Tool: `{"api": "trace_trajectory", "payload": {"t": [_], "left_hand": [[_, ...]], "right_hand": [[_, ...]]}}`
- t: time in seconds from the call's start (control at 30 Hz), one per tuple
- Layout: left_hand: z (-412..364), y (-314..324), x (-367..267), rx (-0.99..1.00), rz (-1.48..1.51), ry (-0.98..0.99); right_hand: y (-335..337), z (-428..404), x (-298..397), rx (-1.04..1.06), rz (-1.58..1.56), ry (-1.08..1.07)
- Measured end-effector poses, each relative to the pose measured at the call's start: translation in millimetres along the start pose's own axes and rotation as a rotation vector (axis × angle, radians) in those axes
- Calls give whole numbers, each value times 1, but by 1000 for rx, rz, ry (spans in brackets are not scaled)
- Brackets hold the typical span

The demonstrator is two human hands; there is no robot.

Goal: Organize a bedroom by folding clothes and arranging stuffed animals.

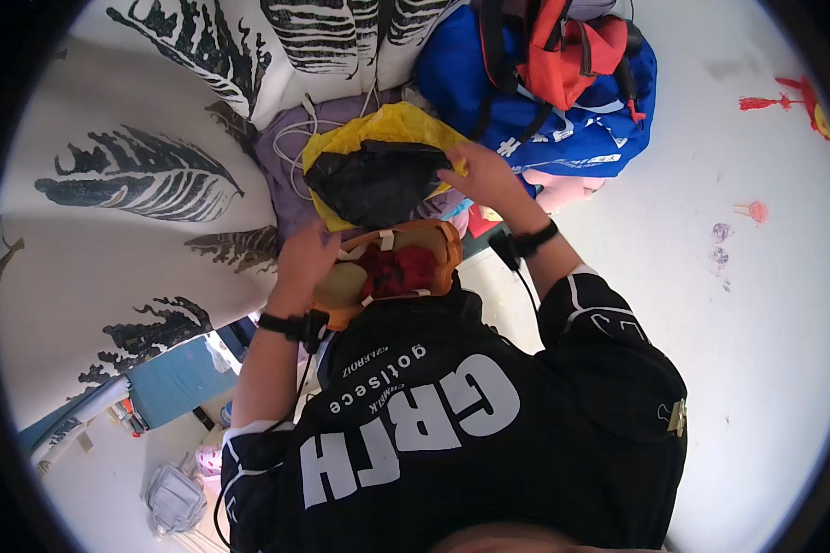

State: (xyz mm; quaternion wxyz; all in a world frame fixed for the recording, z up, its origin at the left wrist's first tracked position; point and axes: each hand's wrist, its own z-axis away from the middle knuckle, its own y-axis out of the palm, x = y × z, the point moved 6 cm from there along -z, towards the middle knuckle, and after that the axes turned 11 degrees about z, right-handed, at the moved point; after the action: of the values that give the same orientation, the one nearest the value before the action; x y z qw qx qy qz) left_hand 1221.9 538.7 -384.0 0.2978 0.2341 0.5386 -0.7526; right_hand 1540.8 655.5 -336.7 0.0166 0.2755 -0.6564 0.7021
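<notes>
A yellow plastic bag point(380, 117) lies before me, its mouth spread around a black plastic bag point(377, 181). My right hand point(481, 173) is at the yellow bag's right edge, thumb and fingers closed about its rim. Near the bag's lower left edge is my left hand point(309, 256), beside an orange bag or box point(449, 252) with light straps. Whether the left fingers grip anything cannot be told. Red, crumpled soft items point(404, 269) lie inside the orange container, next to a pale rounded surface whose kind is unclear.
Behind the yellow bag, a large blue bag point(449, 69) carries a red and black bag point(567, 62). A white cable point(283, 131) loops over purple cloth point(277, 166). Feather-patterned fabric point(145, 256) rises at left, a pale wall point(664, 263) at right.
</notes>
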Motion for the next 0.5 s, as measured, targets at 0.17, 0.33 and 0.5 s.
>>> {"api": "trace_trajectory", "payload": {"t": [0.17,0.33,0.5], "left_hand": [[-69,12,33,-175,284,-285],[-84,8,-11,-354,201,-146],[-86,18,0,-695,100,-428]], "right_hand": [[41,-41,30,-113,249,-192],[54,-39,-4,-101,191,250],[73,-50,1,-311,446,22]]}}
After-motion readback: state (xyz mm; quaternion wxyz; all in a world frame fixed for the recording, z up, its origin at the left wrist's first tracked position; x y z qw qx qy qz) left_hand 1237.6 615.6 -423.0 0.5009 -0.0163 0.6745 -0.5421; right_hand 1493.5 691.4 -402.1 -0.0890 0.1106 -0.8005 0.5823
